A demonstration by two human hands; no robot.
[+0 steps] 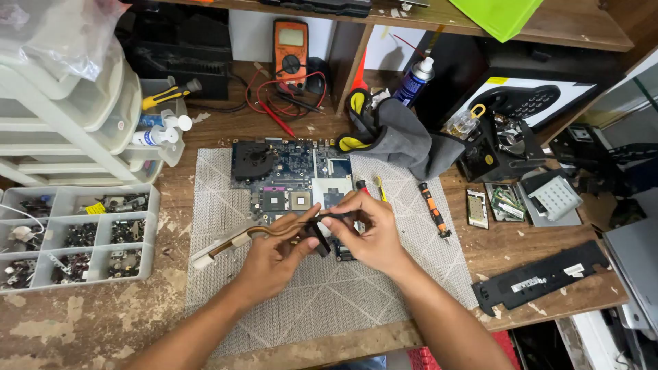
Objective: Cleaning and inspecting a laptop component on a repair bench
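While both hands, left hand (274, 257) and right hand (367, 236), pinch the copper cooling pipe (271, 229) above the circuit board (291, 178), its far end seems lifted clear

We see a blue circuit board (291, 179) on a grey diamond-patterned mat (329, 288), a copper-coloured heat pipe (264, 233), an orange-black screwdriver (434, 209) and an orange multimeter (290, 46).
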